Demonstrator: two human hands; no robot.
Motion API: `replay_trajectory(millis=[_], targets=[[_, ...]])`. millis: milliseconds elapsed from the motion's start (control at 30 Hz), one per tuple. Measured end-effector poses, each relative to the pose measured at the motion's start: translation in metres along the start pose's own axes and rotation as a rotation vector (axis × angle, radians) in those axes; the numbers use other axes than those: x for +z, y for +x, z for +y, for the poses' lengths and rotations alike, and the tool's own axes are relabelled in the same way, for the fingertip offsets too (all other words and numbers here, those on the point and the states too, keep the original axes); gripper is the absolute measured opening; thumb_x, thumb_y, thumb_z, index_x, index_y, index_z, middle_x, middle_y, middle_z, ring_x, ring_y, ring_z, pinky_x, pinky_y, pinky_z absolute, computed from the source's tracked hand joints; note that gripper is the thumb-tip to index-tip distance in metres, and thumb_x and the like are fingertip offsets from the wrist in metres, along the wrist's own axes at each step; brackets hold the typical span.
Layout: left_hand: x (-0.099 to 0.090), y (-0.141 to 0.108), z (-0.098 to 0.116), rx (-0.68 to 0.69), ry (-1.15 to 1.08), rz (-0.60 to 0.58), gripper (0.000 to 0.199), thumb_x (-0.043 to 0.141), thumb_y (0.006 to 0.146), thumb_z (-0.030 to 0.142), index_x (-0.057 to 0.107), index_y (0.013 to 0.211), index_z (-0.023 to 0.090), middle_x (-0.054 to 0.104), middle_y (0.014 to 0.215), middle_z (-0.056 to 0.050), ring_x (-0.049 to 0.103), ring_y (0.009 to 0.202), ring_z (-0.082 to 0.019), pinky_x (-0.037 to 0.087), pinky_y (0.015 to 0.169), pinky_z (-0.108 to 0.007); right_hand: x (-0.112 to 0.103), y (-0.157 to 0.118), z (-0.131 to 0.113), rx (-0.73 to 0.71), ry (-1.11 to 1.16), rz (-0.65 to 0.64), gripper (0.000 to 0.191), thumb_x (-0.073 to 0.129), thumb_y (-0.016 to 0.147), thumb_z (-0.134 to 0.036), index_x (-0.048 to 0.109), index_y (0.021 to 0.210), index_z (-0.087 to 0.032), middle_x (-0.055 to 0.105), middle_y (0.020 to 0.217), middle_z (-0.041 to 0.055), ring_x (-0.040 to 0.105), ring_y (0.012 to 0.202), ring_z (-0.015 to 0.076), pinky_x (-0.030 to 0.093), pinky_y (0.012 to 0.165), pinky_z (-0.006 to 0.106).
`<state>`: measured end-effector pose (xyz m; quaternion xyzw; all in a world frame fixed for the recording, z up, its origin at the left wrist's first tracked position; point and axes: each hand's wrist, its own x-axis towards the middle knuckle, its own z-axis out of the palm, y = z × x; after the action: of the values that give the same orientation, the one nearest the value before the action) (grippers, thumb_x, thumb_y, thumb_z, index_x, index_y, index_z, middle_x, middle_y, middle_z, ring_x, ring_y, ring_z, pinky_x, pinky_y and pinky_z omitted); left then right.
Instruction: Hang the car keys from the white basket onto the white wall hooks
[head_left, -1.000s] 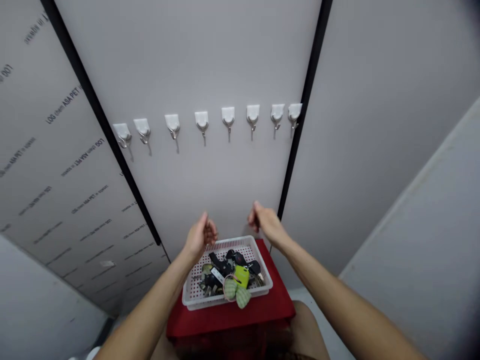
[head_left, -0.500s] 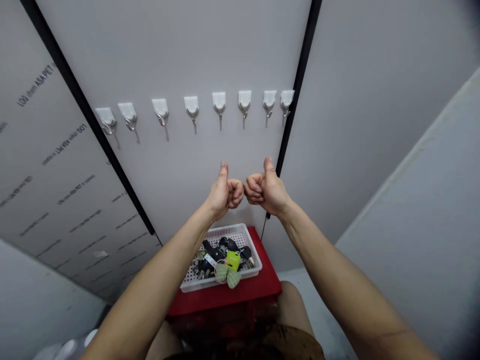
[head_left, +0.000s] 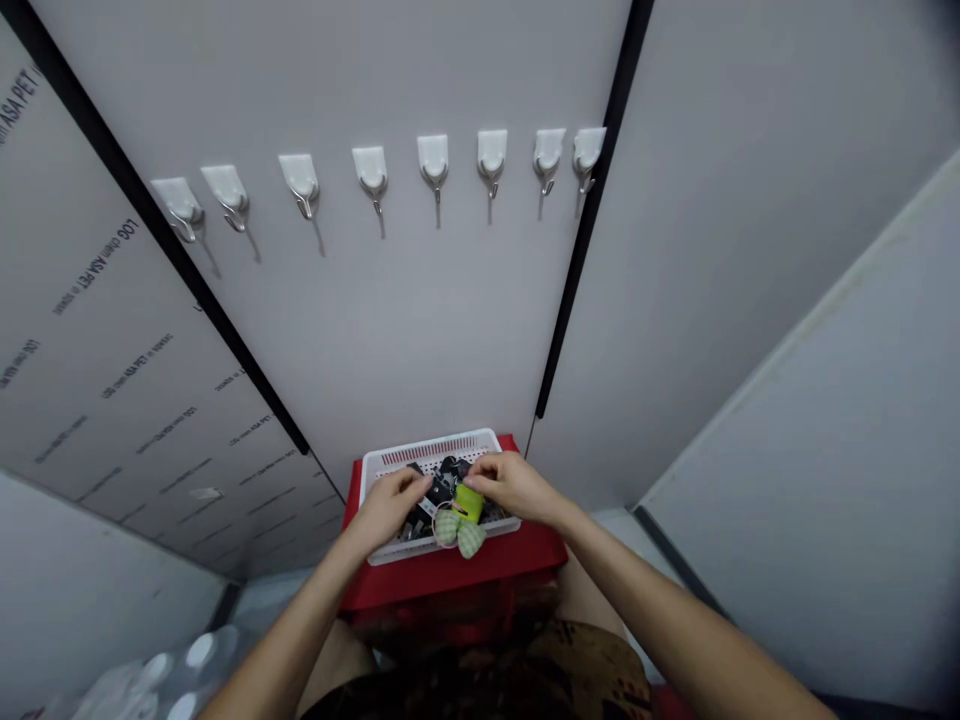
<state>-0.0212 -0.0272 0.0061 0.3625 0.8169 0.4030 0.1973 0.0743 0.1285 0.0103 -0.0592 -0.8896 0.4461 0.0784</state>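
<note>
On the far left, beside the seated person, a pale wall panel (head_left: 97,330) carries slanting lines of dark printing, and white-capped clear bottles (head_left: 200,650) stand low in the corner. A black strip (head_left: 187,273) edges this panel. To its right, a row of eight white hooks (head_left: 433,158) runs across the plain wall, well above both hands.

Next comes the person's left hand (head_left: 390,508), reaching over the near left side of a white slotted basket (head_left: 431,447). Its thumb and fingers curl toward each other at the left edge of a heap of keys and dark fobs (head_left: 442,487); whether they grip anything, I cannot tell.

The heap lies inside the basket, between the two hands. At its front sit a lime-green case (head_left: 468,502) and, nearest the person, a pale green checked bow (head_left: 471,540). The basket rests on a red surface (head_left: 457,580) before the person's knees.

The right hand (head_left: 506,482) comes in over the basket's right side, thumb and forefinger nearly together at the heap's right, just above the lime-green case. Its grip, too, is unclear. Farther right, a second black strip (head_left: 581,250) borders a bare grey panel (head_left: 720,250).
</note>
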Motion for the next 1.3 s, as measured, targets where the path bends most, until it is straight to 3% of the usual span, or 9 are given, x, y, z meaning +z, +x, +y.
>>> replay_trajectory(millis=[167,300,400,500,633,800,900,1033,1300], targets=[[0.017,-0.008,-0.013,0.009,0.097,-0.034,0.028,0.035,0.068,0.037,0.053,0.069,0.015,0.053,0.063,0.0,0.046,0.06,-0.011,0.031,0.053,-0.02,0.017,0.005,0.0,-0.034,-0.246,-0.014,0.023,0.042,0.066,-0.031,0.059,0.067,-0.016,0.057,0.062,0.0015,0.047,0.056,0.0089,0.03,0.05,0.018],[0.026,0.003,-0.017,-0.043,0.136,0.033,0.026,0.034,0.069,0.031,0.054,0.065,0.015,0.054,0.06,-0.001,0.046,0.056,-0.011,0.03,0.051,-0.019,0.027,0.022,-0.008,0.149,-0.496,-0.031,0.029,0.039,0.066,-0.037,0.06,0.06,-0.018,0.059,0.057,0.004,0.049,0.054,0.0127,0.027,0.045,0.021],[0.03,0.008,-0.024,-0.068,0.059,0.075,0.022,0.037,0.067,0.027,0.054,0.061,0.015,0.053,0.057,0.0,0.045,0.055,-0.011,0.029,0.05,-0.019,0.034,0.03,-0.008,0.193,-0.534,-0.012,0.025,0.043,0.062,-0.037,0.059,0.06,-0.018,0.06,0.061,0.0047,0.051,0.058,0.0145,0.027,0.045,0.021],[0.03,0.01,-0.03,-0.156,-0.123,0.084,0.018,0.041,0.063,0.026,0.051,0.053,0.014,0.046,0.046,0.003,0.04,0.046,-0.008,0.026,0.044,-0.018,0.039,0.031,-0.004,0.137,-0.408,0.0,0.019,0.046,0.06,-0.031,0.059,0.066,-0.018,0.06,0.061,0.0028,0.051,0.058,0.0129,0.029,0.047,0.02],[0.031,0.012,-0.028,-0.32,-0.541,0.049,0.022,0.047,0.059,0.035,0.046,0.052,0.014,0.037,0.038,0.006,0.032,0.036,-0.005,0.022,0.039,-0.018,0.045,0.03,0.002,0.112,-0.084,-0.004,0.016,0.047,0.06,-0.025,0.056,0.069,-0.016,0.056,0.054,-0.0005,0.048,0.05,0.0091,0.031,0.046,0.018],[0.033,0.015,-0.019,-0.229,-0.892,0.105,0.028,0.058,0.05,0.034,0.047,0.067,0.014,0.049,0.053,0.004,0.043,0.047,-0.006,0.031,0.047,-0.018,0.044,0.03,-0.002,0.148,0.437,0.024,0.007,0.045,0.061,-0.022,0.044,0.061,-0.016,0.047,0.048,-0.0046,0.043,0.043,0.0059,0.034,0.044,0.017],[0.033,0.016,-0.009,-0.152,-0.874,0.123,0.027,0.059,0.05,0.029,0.048,0.067,0.013,0.05,0.054,0.003,0.045,0.05,-0.007,0.032,0.049,-0.018,0.038,0.029,-0.003,0.145,0.557,0.075,0.013,0.046,0.062,-0.027,0.038,0.062,-0.017,0.043,0.044,-0.0068,0.041,0.039,0.0052,0.032,0.04,0.017],[0.032,0.017,0.012,-0.099,-0.776,0.104,0.02,0.057,0.052,0.026,0.049,0.064,0.012,0.045,0.049,0.005,0.039,0.044,-0.005,0.031,0.045,-0.018,0.02,0.029,-0.004,0.06,0.469,0.222,0.018,0.048,0.062,-0.031,0.043,0.071,-0.016,0.04,0.046,-0.0076,0.037,0.037,0.0039,0.028,0.036,0.016],[0.025,0.026,0.078,0.074,-0.794,0.017,0.016,0.056,0.052,0.019,0.049,0.065,0.012,0.047,0.055,0.005,0.039,0.049,-0.005,0.031,0.05,-0.017,-0.043,0.026,-0.042,-0.038,0.541,0.344,0.029,0.049,0.061,-0.035,0.045,0.079,-0.014,0.047,0.052,-0.0047,0.037,0.036,0.0034,0.03,0.038,0.018]])
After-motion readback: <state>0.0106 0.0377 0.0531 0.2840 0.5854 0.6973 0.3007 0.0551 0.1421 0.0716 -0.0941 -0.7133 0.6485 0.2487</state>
